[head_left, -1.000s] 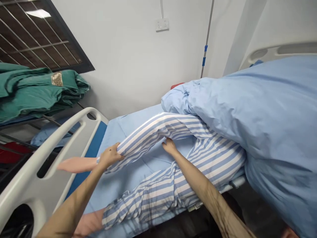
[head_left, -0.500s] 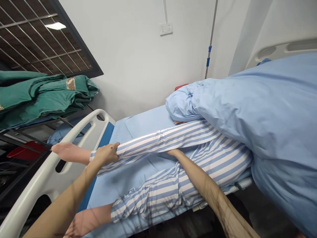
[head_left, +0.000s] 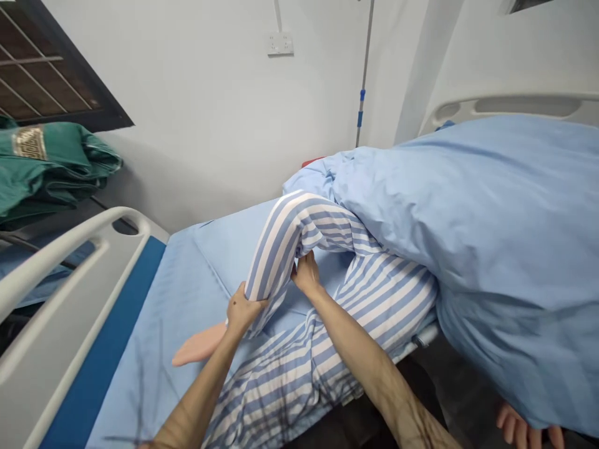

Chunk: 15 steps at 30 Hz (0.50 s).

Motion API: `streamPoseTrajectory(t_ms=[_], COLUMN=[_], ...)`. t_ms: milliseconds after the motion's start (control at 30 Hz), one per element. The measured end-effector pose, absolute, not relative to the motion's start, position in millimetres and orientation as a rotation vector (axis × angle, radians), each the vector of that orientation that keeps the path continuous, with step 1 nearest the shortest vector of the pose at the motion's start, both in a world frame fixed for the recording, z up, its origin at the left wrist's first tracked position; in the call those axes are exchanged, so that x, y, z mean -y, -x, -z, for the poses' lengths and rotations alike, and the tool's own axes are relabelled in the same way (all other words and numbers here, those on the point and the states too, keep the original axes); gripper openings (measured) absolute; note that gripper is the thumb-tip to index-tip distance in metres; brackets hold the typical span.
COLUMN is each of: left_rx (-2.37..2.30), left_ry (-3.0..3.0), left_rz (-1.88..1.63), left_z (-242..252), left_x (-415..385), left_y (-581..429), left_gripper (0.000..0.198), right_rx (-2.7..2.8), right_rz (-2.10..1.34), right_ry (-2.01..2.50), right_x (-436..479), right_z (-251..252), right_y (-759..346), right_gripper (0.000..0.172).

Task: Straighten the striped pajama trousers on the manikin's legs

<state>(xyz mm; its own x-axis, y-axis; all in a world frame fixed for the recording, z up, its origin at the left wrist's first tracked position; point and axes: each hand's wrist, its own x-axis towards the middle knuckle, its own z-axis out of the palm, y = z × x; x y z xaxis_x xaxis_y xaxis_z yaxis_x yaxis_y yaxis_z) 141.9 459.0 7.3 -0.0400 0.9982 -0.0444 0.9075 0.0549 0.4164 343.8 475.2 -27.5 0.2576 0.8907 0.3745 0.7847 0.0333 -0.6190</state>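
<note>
A figure in blue-and-white striped pyjamas lies on the bed, and its near leg (head_left: pixel 281 249) is bent with the knee raised. My left hand (head_left: pixel 243 310) grips the striped trouser leg above a smooth pink foot (head_left: pixel 199 344). My right hand (head_left: pixel 306 274) holds the same leg from the other side, below the bend. The other striped leg (head_left: pixel 285 380) lies flat beneath my forearms. A light blue duvet (head_left: pixel 491 237) covers the upper body, hiding it.
A pale blue sheet (head_left: pixel 219 249) covers the mattress, with a white and blue bed side rail (head_left: pixel 70 274) along the near left. A person's hand (head_left: pixel 526 429) shows below the duvet at lower right. Folded green cloth (head_left: pixel 47 156) lies beyond the rail, below a wall socket (head_left: pixel 279 43) and a metal pole (head_left: pixel 364 106).
The striped leg has gone from lying nearly straight to bent, with its knee up and the foot drawn inward. Both my hands moved with it. Another person's hand has come into view at lower right.
</note>
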Motion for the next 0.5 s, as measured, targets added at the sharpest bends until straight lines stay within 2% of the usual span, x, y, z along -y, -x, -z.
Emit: streamPoseTrajectory(t_ms=[300,500], left_rx=[-1.966,-2.087], left_ry=[-1.958,-2.113], left_rz=[-0.432,-0.109], left_z=[-16,-61], left_x=[-462,-464], left_y=[-138,-89], left_gripper=[0.046,0.050], right_rx=[1.583,1.621], right_rz=[-0.174,-0.292], right_ry=[1.735,1.842], right_x=[-475,-477], right_z=[33,41], right_y=[-341,-341], right_gripper=[0.044,0.046])
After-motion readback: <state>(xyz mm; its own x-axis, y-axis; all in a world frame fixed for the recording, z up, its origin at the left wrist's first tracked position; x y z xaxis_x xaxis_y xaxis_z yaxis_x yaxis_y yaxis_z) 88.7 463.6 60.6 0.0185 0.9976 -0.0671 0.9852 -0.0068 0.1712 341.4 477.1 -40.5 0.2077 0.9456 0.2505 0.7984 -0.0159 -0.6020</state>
